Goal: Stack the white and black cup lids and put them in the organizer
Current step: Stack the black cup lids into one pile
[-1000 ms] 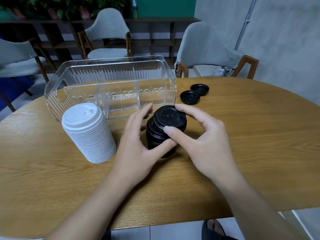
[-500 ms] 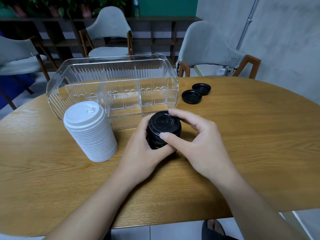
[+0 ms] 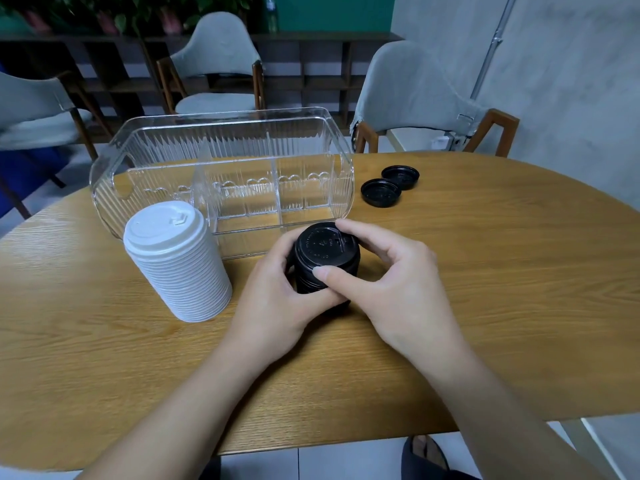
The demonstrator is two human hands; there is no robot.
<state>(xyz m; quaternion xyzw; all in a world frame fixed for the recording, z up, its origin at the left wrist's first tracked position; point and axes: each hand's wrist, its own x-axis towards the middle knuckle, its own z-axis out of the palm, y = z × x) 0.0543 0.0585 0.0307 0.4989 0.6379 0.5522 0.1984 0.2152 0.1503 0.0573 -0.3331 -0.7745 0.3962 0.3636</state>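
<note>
Place: a café or a break-room-like seating area; which of the two cannot be told.
Worktop: an oval wood-grain worktop (image 3: 485, 271), the landmark here.
Seating: grey upholstered chairs with wooden frames stand around the worktop, one (image 3: 415, 98) at its far right edge, one (image 3: 214, 64) beyond its far side, one (image 3: 31, 109) to its far left.
Shelving: a dark open-cubby shelf unit (image 3: 311, 71) runs along the wall behind the chairs.
Greenery: leafy plants (image 3: 121, 12) sit on top of the shelf unit.
Walls: a green wall (image 3: 332, 12) behind the shelf unit; a grey concrete-look wall (image 3: 571, 81) right of the worktop, with a metal conduit (image 3: 495, 46) running down it.
Stock: a stack of white cup lids (image 3: 176, 261), a stack of black cup lids (image 3: 325, 258) and a clear plastic organizer (image 3: 225, 168) on the worktop suggest drink service.
</note>
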